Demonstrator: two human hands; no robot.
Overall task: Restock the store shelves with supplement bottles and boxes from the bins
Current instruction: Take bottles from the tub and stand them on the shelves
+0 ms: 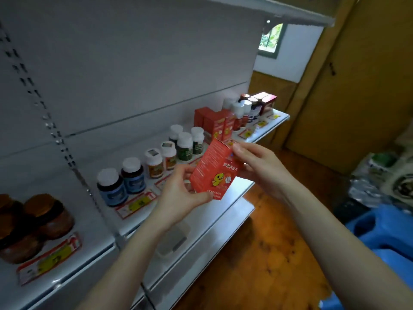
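A red box [212, 166] with a yellow chick picture is tilted in front of the white shelf [243, 186]. My left hand [181, 195] grips its lower left corner. My right hand [257, 164] pinches its top right end. Behind it on the shelf stand more red boxes [214, 123] of the same kind, green bottles with white caps [185, 145], orange-labelled bottles [156, 163] and blue bottles [121, 182].
Brown jars [38, 220] fill the shelf at the far left. Dark bottles and a red box [257, 106] stand at the shelf's far right end. A blue bin [384, 233] is at the lower right, with packaged goods [384, 175] above it. The floor is wood.
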